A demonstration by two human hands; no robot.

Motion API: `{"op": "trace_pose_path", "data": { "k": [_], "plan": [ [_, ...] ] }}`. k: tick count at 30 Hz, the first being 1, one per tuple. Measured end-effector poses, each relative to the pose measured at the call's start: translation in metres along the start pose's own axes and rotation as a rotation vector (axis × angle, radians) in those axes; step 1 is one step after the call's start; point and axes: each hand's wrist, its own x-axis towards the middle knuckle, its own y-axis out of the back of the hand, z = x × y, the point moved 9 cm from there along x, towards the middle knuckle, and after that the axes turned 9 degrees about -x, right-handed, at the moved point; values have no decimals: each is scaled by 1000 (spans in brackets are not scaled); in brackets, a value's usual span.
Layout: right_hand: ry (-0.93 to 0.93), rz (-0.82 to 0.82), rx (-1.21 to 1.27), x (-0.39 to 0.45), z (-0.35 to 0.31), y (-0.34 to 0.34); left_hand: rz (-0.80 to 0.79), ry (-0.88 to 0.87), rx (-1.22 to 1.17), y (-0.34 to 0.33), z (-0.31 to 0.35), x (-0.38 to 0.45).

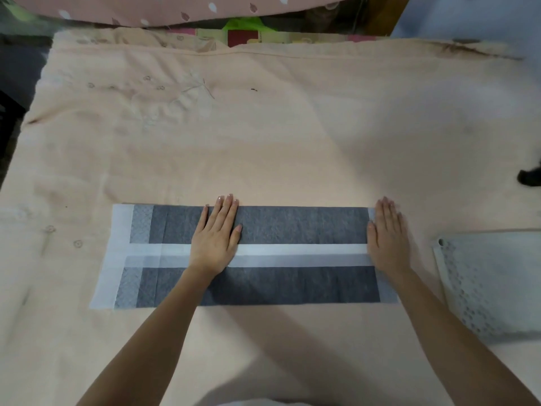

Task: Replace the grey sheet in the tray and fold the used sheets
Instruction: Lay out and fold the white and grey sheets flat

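A grey sheet with white borders (292,224) lies folded into a long strip on the peach blanket, its two long edges meeting along a white band in the middle. My left hand (216,235) presses flat on the strip left of centre, fingers straight and pointing away from me. My right hand (388,232) lies flat on the strip's right end, fingers straight, partly over the blanket. A pale grey perforated tray (491,285) sits at the right edge, partly cut off by the frame.
The peach blanket (263,136) covers the whole work surface. A pink patterned quilt (181,8) runs along the far edge. A small dark thing (530,177) shows at the right edge.
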Motion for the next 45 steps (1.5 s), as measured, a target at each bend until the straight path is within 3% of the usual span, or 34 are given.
{"op": "trace_pose_path", "data": {
  "k": [4,7,9,12,15,19,45],
  "plan": [
    [26,11,27,2,-1,1,-3,3,7,-1,0,1],
    [-217,46,168,0,9,9,-10,0,8,-1,1,1],
    [-321,175,205,-5,-10,30,-12,1,16,-2,1,1],
    [-31,249,142,-11,-111,50,9,0,12,0,1,1],
    [229,160,54,-21,-209,36,29,-13,-15,3,2,1],
    [322,25,-121,-22,-264,-6,30,-27,-51,5,4,1],
    [377,9,-142,-30,-269,-10,-16,-16,-63,9,-14,-6]
  ]
}}
